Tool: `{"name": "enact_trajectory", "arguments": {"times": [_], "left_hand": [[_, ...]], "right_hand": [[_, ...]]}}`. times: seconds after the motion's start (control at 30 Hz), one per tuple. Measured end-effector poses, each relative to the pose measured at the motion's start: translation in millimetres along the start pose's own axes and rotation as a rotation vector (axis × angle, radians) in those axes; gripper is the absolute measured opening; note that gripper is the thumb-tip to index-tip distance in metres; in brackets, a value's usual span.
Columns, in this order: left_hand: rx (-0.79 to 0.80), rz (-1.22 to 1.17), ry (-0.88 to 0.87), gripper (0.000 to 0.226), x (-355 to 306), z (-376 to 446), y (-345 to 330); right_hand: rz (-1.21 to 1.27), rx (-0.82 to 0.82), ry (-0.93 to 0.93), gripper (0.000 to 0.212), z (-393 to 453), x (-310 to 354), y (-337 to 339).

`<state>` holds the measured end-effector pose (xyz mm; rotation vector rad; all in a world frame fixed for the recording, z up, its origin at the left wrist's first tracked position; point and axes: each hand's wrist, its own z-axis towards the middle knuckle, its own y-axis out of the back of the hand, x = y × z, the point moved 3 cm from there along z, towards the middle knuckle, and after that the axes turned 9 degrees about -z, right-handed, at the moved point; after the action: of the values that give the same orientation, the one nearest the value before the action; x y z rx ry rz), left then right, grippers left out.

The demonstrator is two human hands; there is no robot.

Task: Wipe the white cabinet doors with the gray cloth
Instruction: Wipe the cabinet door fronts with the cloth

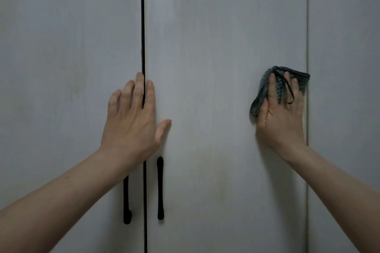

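Head view. Left hand (131,117): open, flat across the dark gap (143,26) between two doors, likely steadying them. Right hand (280,113): presses the folded gray cloth (302,82) against the middle door (216,47), near its right edge, for wiping.

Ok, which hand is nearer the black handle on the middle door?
Left. The left hand lies flat over the door gap, just above the black handle. The right hand presses the gray cloth near that door's far right edge.
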<state>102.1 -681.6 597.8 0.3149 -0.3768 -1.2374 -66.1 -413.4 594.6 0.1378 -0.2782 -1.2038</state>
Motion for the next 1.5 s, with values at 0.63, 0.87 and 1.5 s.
{"name": "enact_trajectory", "arguments": {"times": [0.63,0.87,1.5], "left_hand": [[0.066,-0.067,-0.072,0.081,5,-76,-22],[0.128,-0.149,-0.067,0.085,0,-92,-30],[0.205,-0.124,-0.125,0.097,-12,-150,-49]], "right_hand": [[0.009,-0.004,0.530,0.056,-99,170,2],[-0.109,0.028,0.424,0.059,-119,99,-14],[0.114,0.115,0.096,0.055,-251,150,-27]]}}
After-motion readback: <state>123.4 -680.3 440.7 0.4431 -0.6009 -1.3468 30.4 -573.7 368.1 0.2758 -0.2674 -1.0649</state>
